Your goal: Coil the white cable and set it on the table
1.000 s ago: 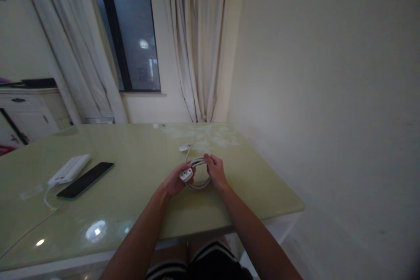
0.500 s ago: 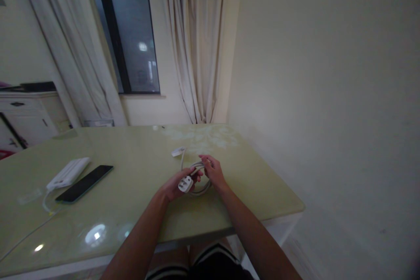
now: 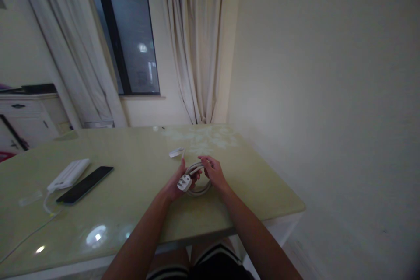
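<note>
A white cable lies coiled in loops on the pale green table, with a white plug at one end and a small white connector at the far end. My left hand is closed round the coil next to the plug. My right hand pinches the loops on the coil's right side. Both hands hold the coil just above the tabletop, near the table's right part.
A white power bank with a thin white wire and a dark phone lie on the table's left. Curtains and a dark window stand behind. A white cabinet is at far left. A wall runs along the right.
The loose end with the small connector has slid left across the table as the coil was wound tighter. Both hands stayed in almost the same place on the coil.
</note>
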Motion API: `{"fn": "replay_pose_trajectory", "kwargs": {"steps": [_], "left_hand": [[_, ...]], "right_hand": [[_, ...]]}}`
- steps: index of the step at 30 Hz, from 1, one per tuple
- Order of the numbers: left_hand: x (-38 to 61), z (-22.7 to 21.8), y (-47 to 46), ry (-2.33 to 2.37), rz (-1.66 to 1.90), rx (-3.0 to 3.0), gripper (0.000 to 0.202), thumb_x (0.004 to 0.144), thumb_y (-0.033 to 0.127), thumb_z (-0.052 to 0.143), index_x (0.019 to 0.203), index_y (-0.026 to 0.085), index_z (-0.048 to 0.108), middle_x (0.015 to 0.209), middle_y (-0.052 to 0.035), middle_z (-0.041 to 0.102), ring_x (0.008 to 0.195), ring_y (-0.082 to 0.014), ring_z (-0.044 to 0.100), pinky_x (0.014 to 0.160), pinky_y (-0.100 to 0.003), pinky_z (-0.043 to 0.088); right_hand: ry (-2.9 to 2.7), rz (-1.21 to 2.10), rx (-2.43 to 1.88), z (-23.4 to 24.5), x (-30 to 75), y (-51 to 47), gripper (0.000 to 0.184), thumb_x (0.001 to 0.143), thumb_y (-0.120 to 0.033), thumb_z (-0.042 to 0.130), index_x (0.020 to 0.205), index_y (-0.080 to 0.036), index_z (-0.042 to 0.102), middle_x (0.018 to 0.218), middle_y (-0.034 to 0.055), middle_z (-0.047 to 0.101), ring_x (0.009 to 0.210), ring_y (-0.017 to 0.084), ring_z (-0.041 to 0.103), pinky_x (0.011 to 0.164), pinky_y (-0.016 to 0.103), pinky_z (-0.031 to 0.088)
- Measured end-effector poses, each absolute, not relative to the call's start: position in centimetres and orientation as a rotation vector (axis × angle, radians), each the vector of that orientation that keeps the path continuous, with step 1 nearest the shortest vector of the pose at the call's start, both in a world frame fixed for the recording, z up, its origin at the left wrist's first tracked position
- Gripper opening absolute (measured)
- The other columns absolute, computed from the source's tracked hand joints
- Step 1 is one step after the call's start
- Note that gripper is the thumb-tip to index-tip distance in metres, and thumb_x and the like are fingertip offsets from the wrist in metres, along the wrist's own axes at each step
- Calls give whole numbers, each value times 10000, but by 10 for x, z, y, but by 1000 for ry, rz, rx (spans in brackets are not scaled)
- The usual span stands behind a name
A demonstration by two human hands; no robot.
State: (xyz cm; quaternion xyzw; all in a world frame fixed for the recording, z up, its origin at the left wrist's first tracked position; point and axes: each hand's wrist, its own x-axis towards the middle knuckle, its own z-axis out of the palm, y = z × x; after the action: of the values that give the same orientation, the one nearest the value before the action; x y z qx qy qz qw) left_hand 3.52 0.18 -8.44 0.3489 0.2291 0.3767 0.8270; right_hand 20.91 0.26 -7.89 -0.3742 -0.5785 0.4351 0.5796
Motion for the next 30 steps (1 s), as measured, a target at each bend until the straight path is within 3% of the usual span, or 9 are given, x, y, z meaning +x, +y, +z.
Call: {"fn": "replay_pose_trajectory", "kwargs": {"steps": [4,10,13,16,20,27,30], "left_hand": [[36,-82,4,527,849,748,816,820,826,435,972,76,718,672,-92,662,459,-127,552,404,-222,389],[34,-78,2,546,821,749,585,934,621,494,1001,77,698,685,-90,677,456,-126,571,422,-218,427],[33,-78,3,552,759,799,526,949,592,476,914,109,682,627,-72,662,387,-121,523,375,-214,382],[32,-81,5,573,667,845,550,951,620,438,811,135,658,504,-38,584,325,-124,462,343,-220,324],[33,-85,6,555,658,867,559,932,643,467,810,135,667,469,-18,523,360,-119,457,382,-222,333],[38,-81,-1,439,656,833,524,908,640,531,909,139,683,463,25,460,370,-85,378,404,-212,283],[39,-80,-3,421,628,834,618,892,733,452,905,158,679,450,28,447,346,-89,337,391,-227,261]], "right_hand": [[-1338,1035,-889,-78,209,3,599,844,-643,616,1100,-107,695,489,-95,377,416,65,295,406,194,217],[-1369,1071,-848,-78,209,2,642,848,-634,618,1214,-107,635,492,-110,383,411,65,283,412,195,224],[-1404,1034,-838,-79,209,0,681,858,-612,630,1325,-120,572,511,-109,407,432,70,305,434,193,236],[-1423,991,-840,-81,209,-1,702,874,-592,628,1387,-126,522,571,-73,508,472,80,372,462,191,279],[-1451,942,-842,-84,209,-1,673,903,-576,592,1402,-133,510,680,-3,633,564,120,511,530,210,386],[-1487,881,-902,-82,209,-3,653,915,-576,572,1405,-148,510,630,-42,593,592,140,551,599,237,445],[-1496,896,-874,-81,209,-3,630,925,-567,557,1395,-150,516,634,-44,590,587,135,549,598,236,446]]}}
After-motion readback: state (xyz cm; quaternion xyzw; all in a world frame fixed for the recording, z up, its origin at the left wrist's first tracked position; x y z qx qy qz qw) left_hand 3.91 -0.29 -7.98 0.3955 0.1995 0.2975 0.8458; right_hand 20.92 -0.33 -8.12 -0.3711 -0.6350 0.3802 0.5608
